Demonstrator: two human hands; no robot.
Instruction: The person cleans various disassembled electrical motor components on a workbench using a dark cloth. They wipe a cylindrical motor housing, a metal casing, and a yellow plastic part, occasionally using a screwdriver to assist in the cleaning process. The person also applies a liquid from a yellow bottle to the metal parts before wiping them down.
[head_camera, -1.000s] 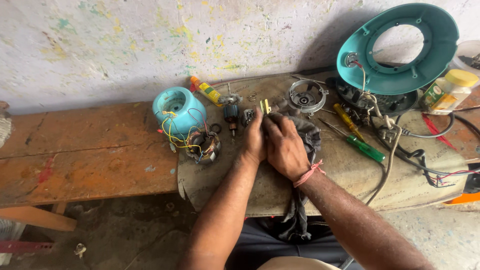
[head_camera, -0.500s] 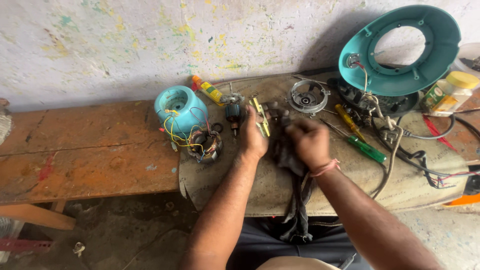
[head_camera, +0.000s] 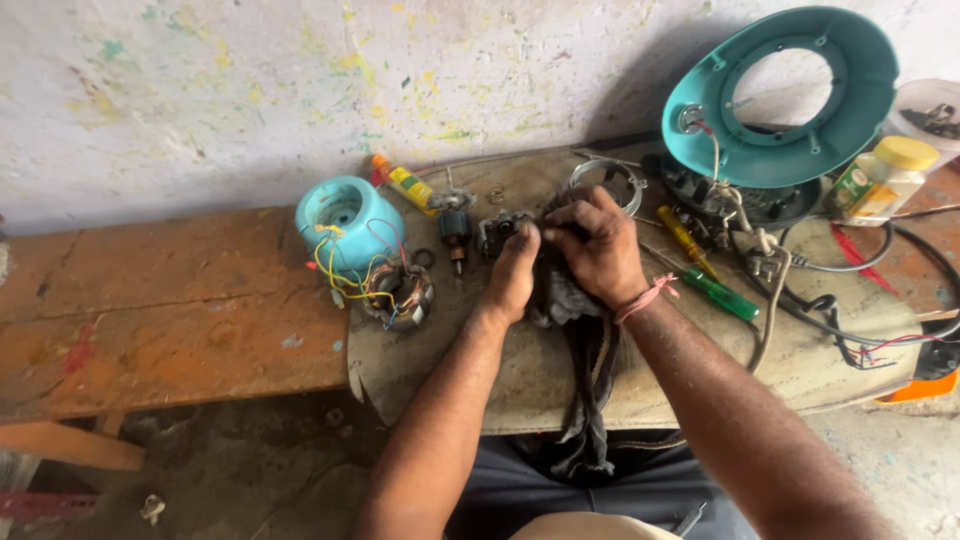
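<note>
My left hand (head_camera: 515, 270) and my right hand (head_camera: 598, 248) were together over the middle of the worn board (head_camera: 650, 380), both working at a dark rag (head_camera: 580, 340). My right fingers were curled shut around the bunched top of that rag — the knuckles up, a pink thread band (head_camera: 645, 298) at the wrist. My left fingers were pressed against a small dark metal part (head_camera: 500, 230) at the rag's upper edge; whether they were closed around it or only resting on it, I cannot tell. The rest of the rag trailed down off the board's near edge toward my lap.

Just left of my left hand lay a motor armature (head_camera: 455, 230), and beyond it a stator with yellow, red and blue wires (head_camera: 395, 292) touching a teal motor housing (head_camera: 345, 220). A yellow tube with an orange cap (head_camera: 405, 183) lay near the wall. Behind my right hand sat a metal ring (head_camera: 605, 180). To the right were 2 screwdrivers, a yellow-handled one (head_camera: 685, 235) and a green-handled one (head_camera: 725, 295), near a tangle of black cable (head_camera: 850, 265). A big teal ring-shaped cover (head_camera: 790, 150) leaned against the wall, with a yellow-capped bottle (head_camera: 885, 175) just beside it. The board rested on an orange wooden bench (head_camera: 170, 320).
</note>
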